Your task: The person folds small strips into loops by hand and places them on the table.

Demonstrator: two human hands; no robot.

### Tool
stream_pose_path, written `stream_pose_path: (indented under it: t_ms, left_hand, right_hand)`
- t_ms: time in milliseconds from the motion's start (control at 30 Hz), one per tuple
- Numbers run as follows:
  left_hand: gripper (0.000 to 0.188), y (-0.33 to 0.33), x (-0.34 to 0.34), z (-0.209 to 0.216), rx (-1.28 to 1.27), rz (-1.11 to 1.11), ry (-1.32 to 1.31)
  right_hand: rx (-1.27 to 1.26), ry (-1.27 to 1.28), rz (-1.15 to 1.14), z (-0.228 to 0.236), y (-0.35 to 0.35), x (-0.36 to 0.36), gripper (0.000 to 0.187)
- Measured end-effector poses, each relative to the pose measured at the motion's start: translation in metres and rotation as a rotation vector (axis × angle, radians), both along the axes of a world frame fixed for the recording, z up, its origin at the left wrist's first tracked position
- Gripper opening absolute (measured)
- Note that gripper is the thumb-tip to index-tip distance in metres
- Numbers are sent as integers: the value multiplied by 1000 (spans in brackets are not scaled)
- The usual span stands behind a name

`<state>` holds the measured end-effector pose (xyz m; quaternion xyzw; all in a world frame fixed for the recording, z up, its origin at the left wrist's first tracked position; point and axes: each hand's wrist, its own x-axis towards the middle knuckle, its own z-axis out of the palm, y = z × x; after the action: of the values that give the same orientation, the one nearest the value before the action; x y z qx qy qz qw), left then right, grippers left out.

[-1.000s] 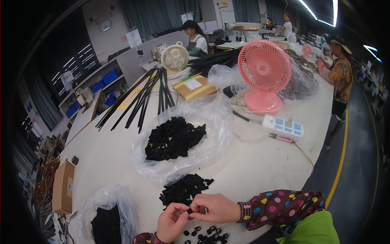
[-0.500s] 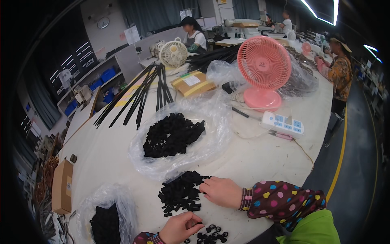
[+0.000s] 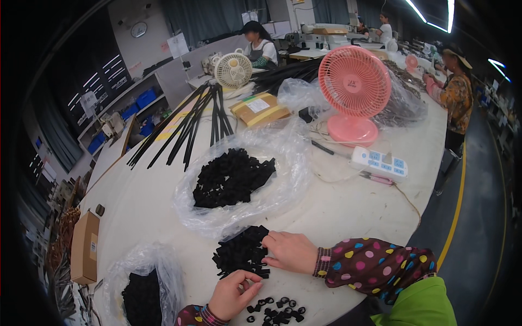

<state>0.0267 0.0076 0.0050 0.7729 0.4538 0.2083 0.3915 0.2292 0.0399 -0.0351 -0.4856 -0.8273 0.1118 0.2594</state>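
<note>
A pile of small black fabric pieces (image 3: pixel 239 251) lies on the table before me. My right hand (image 3: pixel 291 251) is at its right edge, fingers bent down against the pieces; what is between the fingertips is hidden. My left hand (image 3: pixel 232 294) sits at the pile's near edge with thumb and fingers drawn together in a pinch. Anything in that pinch is too small to make out. Just right of the left hand lies a loose group of small black rings (image 3: pixel 278 312).
Beyond the pile, a clear plastic bag (image 3: pixel 293 185) holds many black pieces; another bag (image 3: pixel 173 282) stands at the left. A pink fan (image 3: pixel 354 81), a white power strip (image 3: pixel 380 163), black strips (image 3: pixel 176 127) and a cardboard box (image 3: pixel 85 247) are around. Co-workers sit and stand farther off.
My right hand has moved left and slightly up against the pile. My left hand has risen toward the pile's near edge, away from the rings, and the small black piece at its fingertips no longer shows.
</note>
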Motion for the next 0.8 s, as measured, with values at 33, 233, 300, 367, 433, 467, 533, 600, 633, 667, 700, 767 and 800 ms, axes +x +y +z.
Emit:
stream_pose_path:
  t_ms: [33, 233, 300, 367, 433, 467, 533, 600, 633, 667, 700, 767, 800]
  left_hand:
    - [15, 2, -2, -4, 1, -3, -2]
    - [15, 2, -4, -8, 2, 20, -11]
    - [17, 2, -3, -8, 2, 34, -5]
    - [18, 1, 0, -10, -203, 221, -270]
    - [19, 2, -3, -7, -357, 256, -408]
    - [19, 2, -4, -6, -508, 282, -550]
    - [17, 5, -7, -11, -592, 286, -593]
    - [17, 6, -6, -15, -712, 285, -694]
    - [17, 8, -4, -15, -730, 299, -731]
    - [16, 8, -2, -13, -731, 300, -763]
    - [15, 9, -1, -12, -698, 315, -765]
    - [13, 10, -1, -11, -633, 340, -785]
    - [13, 9, -2, -12, -633, 361, -791]
  right_hand:
    - [3, 3, 0, 0, 1, -2, 20]
    - [31, -12, 35, -8, 6, -2, 17]
    - [42, 22, 51, -2, 3, 0, 15]
    - [71, 253, 115, 6, -5, -1, 18]
    - [39, 315, 110, 18, -17, -11, 21]
    - [9, 373, 96, 20, -22, -15, 24]
    - [38, 347, 141, 18, -23, -21, 30]
    - [228, 311, 142, 18, -24, -25, 36]
    - [271, 271, 141, 22, -25, -25, 41]
    - [274, 288, 146, 21, -24, -24, 42]
    - [273, 282, 143, 21, -22, -25, 43]
    - [260, 279, 160, 20, -23, -28, 44]
    - [243, 259, 168, 19, -23, -29, 41]
